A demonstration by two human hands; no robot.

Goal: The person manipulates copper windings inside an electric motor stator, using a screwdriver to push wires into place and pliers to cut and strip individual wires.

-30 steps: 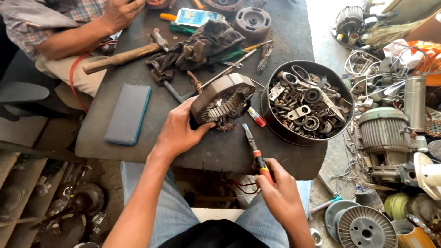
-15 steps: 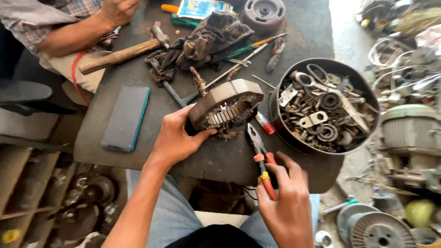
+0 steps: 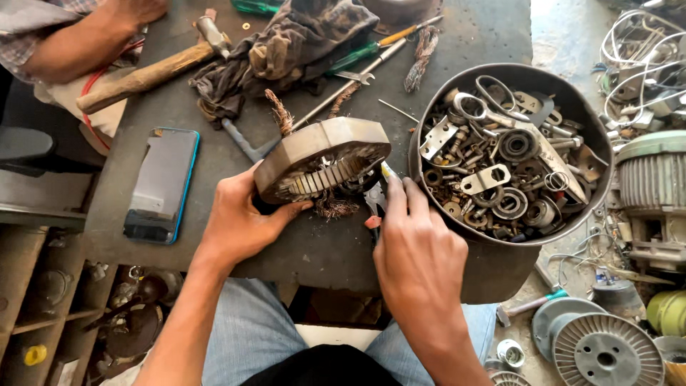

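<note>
Grey motor core (image 3: pixel 321 159), tilted, open face toward right hand (image 3: pixel 418 250), gripped at its near rim by left hand (image 3: pixel 239 218); right hand closed on pliers (image 3: pixel 374 204), nose touching core's copper wire (image 3: pixel 336 207)

A dark table (image 3: pixel 464 28) is loaded with a phone (image 3: pixel 161 184), hammer (image 3: pixel 146 71), rag (image 3: pixel 300 36), screwdriver (image 3: pixel 368 47) and parts bowl (image 3: pixel 572 96).

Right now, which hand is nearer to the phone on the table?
Left. The left hand holds the motor core just right of the phone; the right hand is farther right, with pliers.
</note>
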